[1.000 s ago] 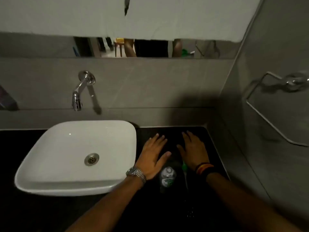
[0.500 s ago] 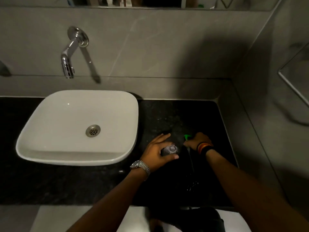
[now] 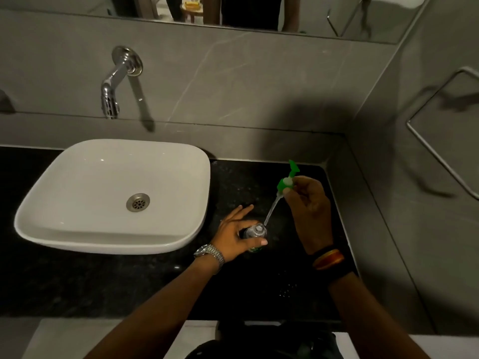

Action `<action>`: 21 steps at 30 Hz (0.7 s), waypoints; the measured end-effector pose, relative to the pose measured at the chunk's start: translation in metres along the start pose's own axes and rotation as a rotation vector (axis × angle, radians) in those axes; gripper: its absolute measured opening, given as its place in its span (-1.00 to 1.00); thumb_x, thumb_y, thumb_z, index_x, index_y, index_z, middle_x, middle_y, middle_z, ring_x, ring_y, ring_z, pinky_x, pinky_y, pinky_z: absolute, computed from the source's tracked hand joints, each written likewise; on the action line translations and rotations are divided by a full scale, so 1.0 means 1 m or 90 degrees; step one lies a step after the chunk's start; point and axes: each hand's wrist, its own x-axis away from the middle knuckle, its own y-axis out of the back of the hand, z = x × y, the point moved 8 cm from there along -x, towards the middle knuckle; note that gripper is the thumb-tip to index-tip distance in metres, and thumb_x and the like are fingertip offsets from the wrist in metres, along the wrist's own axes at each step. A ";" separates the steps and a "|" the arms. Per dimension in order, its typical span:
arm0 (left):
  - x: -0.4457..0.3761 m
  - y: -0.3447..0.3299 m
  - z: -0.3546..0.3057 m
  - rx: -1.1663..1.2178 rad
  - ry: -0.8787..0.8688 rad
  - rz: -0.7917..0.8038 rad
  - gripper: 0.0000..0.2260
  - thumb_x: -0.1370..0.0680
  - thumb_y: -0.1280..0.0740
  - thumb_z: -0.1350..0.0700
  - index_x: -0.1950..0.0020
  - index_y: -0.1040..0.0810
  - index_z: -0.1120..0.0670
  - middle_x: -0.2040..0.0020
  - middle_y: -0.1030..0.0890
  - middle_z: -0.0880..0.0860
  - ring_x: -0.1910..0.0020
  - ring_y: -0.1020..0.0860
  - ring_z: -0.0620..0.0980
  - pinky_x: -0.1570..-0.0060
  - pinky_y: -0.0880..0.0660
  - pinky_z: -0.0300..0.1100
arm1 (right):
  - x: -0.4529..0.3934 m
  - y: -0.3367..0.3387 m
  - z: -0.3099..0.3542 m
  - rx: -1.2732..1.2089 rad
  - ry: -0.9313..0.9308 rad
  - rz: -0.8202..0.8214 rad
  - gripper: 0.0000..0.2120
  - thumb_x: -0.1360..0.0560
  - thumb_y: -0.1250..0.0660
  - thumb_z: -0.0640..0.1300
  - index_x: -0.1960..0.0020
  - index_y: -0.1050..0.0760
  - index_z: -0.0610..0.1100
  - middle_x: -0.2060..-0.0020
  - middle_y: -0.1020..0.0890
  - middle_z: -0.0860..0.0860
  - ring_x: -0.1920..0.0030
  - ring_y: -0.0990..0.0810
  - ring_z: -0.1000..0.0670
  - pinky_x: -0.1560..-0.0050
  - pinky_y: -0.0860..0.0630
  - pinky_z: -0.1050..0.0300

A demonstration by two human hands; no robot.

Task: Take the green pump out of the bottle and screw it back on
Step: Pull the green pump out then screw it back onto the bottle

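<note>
- One view, from the head, looks down at a dark counter point(image 3: 103, 281) beside a white sink point(image 3: 111, 195).
- The left hand point(image 3: 233, 237) grips the clear bottle point(image 3: 255, 233), which stands upright on the counter; its neck is open.
- The right hand point(image 3: 308, 200) pinches the green pump point(image 3: 286, 182) by its collar, lifted and tilted, up and right of the bottle.
- The pump's tube point(image 3: 272, 209) slants down, its tip at the bottle's mouth.
- Progress, as judged: the pump is out or nearly out; seating it and screwing it back on remains.
</note>
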 end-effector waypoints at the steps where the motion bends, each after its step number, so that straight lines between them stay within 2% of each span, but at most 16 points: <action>1: 0.001 0.000 -0.001 -0.003 -0.002 -0.001 -0.57 -0.36 -0.55 -0.24 -0.20 -0.66 -0.22 -0.60 -0.25 -0.19 -0.61 -0.05 -0.14 -0.57 -0.04 0.23 | 0.004 -0.003 -0.002 0.003 0.000 0.000 -0.83 -0.47 -0.41 -0.05 0.01 -0.52 0.19 -0.11 -0.57 -0.01 -0.06 -0.63 0.05 -0.06 -0.60 0.19; 5: 0.003 0.003 -0.005 -0.020 -0.002 -0.005 -0.55 -0.36 -0.55 -0.25 -0.23 -0.65 -0.22 -0.61 -0.22 -0.17 -0.62 -0.03 -0.12 -0.57 -0.03 0.20 | 0.011 -0.014 -0.018 -0.010 -0.017 0.012 -0.84 -0.45 -0.41 -0.05 0.03 -0.54 0.18 -0.15 -0.54 0.00 -0.09 -0.64 0.00 -0.10 -0.59 0.11; 7: 0.005 0.003 -0.005 -0.021 0.000 -0.009 -0.54 -0.37 -0.54 -0.25 -0.24 -0.64 -0.21 -0.62 -0.22 -0.15 -0.63 -0.02 -0.09 -0.57 -0.03 0.21 | 0.012 -0.018 -0.028 0.006 -0.016 0.024 -0.79 -0.47 -0.42 -0.13 0.02 -0.54 0.17 -0.16 -0.53 -0.02 -0.10 -0.63 0.00 -0.11 -0.60 0.12; 10: 0.005 0.002 -0.004 -0.014 0.009 -0.002 -0.51 -0.37 -0.52 -0.27 -0.27 -0.62 -0.23 -0.63 -0.19 -0.14 -0.63 0.01 -0.07 -0.56 0.00 0.25 | 0.019 -0.022 -0.046 0.058 -0.013 0.054 -0.74 -0.48 -0.43 -0.20 -0.03 -0.55 0.14 -0.15 -0.52 0.04 -0.11 -0.60 0.10 -0.14 -0.60 0.17; 14: 0.004 0.001 -0.002 -0.032 0.007 -0.004 -0.48 -0.35 -0.48 -0.32 -0.29 -0.60 -0.27 -0.63 -0.18 -0.14 -0.64 0.02 -0.06 -0.56 0.01 0.26 | 0.035 -0.029 -0.082 0.118 -0.054 0.101 -0.73 -0.42 -0.48 -0.17 -0.07 -0.58 0.06 -0.18 -0.49 0.09 -0.17 -0.56 0.11 -0.21 -0.57 0.07; 17: 0.001 0.001 0.000 -0.043 -0.005 -0.002 -0.52 -0.38 -0.47 -0.30 -0.29 -0.59 -0.30 -0.63 -0.19 -0.15 -0.64 0.01 -0.05 -0.56 0.00 0.23 | 0.042 -0.030 -0.099 0.202 -0.058 0.107 -0.68 -0.37 -0.52 -0.14 -0.09 -0.57 0.02 -0.14 -0.47 0.12 -0.12 -0.54 0.14 -0.24 -0.55 0.04; 19: 0.000 0.001 0.002 -0.045 -0.011 0.002 -0.55 -0.40 -0.44 -0.30 -0.28 -0.59 -0.30 -0.63 -0.19 -0.15 -0.63 0.01 -0.06 -0.56 0.01 0.20 | 0.044 -0.031 -0.103 0.255 -0.040 0.122 -0.64 -0.33 -0.53 -0.16 -0.10 -0.58 -0.07 -0.12 -0.46 0.08 -0.11 -0.54 0.07 -0.24 -0.54 0.07; 21: -0.001 0.001 0.003 -0.046 -0.014 0.006 -0.55 -0.41 -0.44 -0.29 -0.28 -0.58 -0.30 -0.62 -0.19 -0.16 -0.63 0.01 -0.06 -0.57 0.02 0.19 | 0.041 -0.032 -0.103 0.287 -0.040 0.139 -0.61 -0.30 -0.54 -0.13 -0.10 -0.59 -0.07 -0.14 -0.44 0.10 -0.16 -0.53 0.06 -0.24 -0.51 0.17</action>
